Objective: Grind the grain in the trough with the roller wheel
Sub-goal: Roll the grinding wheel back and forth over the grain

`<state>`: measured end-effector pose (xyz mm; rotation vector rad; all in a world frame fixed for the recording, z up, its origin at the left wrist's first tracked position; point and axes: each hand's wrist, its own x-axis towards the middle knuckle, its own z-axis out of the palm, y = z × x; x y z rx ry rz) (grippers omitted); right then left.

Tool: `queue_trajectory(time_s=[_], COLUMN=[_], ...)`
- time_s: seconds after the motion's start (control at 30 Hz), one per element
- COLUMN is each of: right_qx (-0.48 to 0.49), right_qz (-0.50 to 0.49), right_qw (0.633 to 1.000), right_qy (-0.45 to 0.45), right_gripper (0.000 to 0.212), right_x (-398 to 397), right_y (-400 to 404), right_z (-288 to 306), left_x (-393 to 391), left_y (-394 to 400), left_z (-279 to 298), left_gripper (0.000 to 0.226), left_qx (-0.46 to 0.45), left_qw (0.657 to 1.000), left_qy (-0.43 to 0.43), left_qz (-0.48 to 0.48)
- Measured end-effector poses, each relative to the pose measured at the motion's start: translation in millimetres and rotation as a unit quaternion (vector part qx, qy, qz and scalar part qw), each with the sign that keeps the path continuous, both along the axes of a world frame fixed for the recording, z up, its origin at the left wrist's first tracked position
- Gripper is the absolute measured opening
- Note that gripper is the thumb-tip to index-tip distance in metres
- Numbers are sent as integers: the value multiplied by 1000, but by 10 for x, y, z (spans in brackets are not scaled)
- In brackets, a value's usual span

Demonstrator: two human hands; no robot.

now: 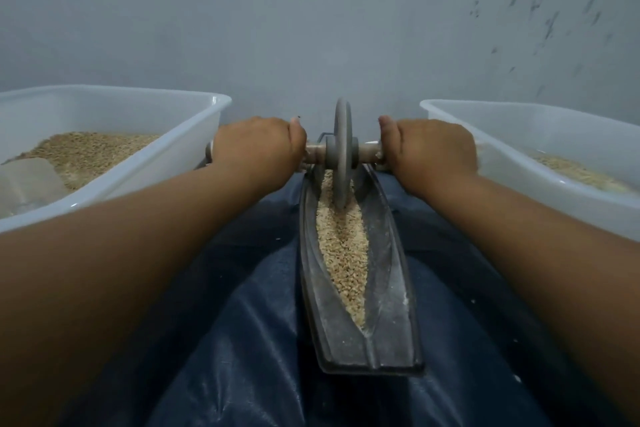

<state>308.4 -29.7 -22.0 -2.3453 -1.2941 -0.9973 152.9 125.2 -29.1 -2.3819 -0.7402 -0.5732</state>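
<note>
A dark plastic sheet (242,340) is lying under everything, two white tubs (138,163) (519,156) of grain flanking it. The trough (391,305) is stretching back from the fingers, grain (341,246) filling its groove. The roller wheel (342,152) is standing upright in the grain (far end) between both hands, left hand (258,146) and right hand (433,149) each curling fingers around its axle (367,150).

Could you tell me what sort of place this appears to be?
Probably a small hand-grinding workspace on the floor: a boat-shaped trough with a roller wheel lies on a dark plastic sheet, flanked by two white tubs of grain.
</note>
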Motion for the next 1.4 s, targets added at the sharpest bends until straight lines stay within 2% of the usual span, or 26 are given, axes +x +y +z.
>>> queue_trajectory(time_s=[0.1, 0.23, 0.3, 0.33, 0.37, 0.43, 0.5, 0.6, 0.67, 0.73, 0.8, 0.87, 0.93, 1.03, 1.1, 1.2, 1.27, 1.4], right_qx=[-67, -154, -183, -195, -203, -203, -189, -158, -119, -75, -43, -32, -48, -82, -96, -130, -137, -128], right_qz=[11, 27, 40, 50, 67, 109, 120, 80, 37, 14, 9, 0, -9, -3, 19, 39, 47, 34], right_qw=[994, 971, 959, 953, 949, 946, 947, 967, 983, 995, 998, 998, 996, 989, 981, 968, 961, 972], right_qy=[89, 180, 212, 227, 231, 229, 229, 185, 132, 71, 44, 55, 76, 122, 166, 213, 235, 195], right_gripper=[55, 50, 51, 51, 46, 49, 53, 54, 54, 63, 63, 59, 58, 58, 61, 59, 59, 51], right_x=[-55, -298, -424, -486, -544, -644, -667, -561, -413, -270, -197, -162, -152, -211, -291, -420, -494, -496], right_y=[-138, -481, -678, -776, -862, -952, -942, -734, -562, -403, -291, -240, -262, -417, -578, -819, -914, -761], right_z=[32, 141, 206, 256, 303, 391, 416, 290, 166, 51, -9, -3, 4, 11, 63, 143, 176, 174], left_x=[-170, -532, -721, -811, -891, -964, -958, -816, -653, -431, -258, -194, -236, -432, -611, -834, -932, -828], left_y=[-150, -432, -596, -679, -709, -722, -715, -598, -437, -321, -201, -135, -147, -305, -402, -499, -507, -459], left_z=[-16, 41, 45, 72, 90, 102, 85, 15, -26, -84, -109, -81, -80, -35, 35, 89, 89, -4], left_gripper=[30, 38, 31, 33, 31, 46, 43, 11, 11, 13, 21, 25, 23, 20, 21, 56, 58, 55], left_qx=[34, 4, 6, -13, -31, -94, -45, 40, 18, 12, 20, -4, 25, 1, -17, 51, 54, 49], left_qw=[997, 993, 992, 993, 990, 978, 980, 979, 987, 995, 998, 998, 998, 997, 989, 974, 974, 980], left_qy=[68, 103, 89, 33, -29, -116, -96, -26, -11, -53, -50, -49, -19, -38, -58, 57, 45, 49], left_qz=[-14, -49, -91, -110, -136, -147, -170, -199, -161, -85, -35, -43, -62, -70, -133, -215, -215, -187])
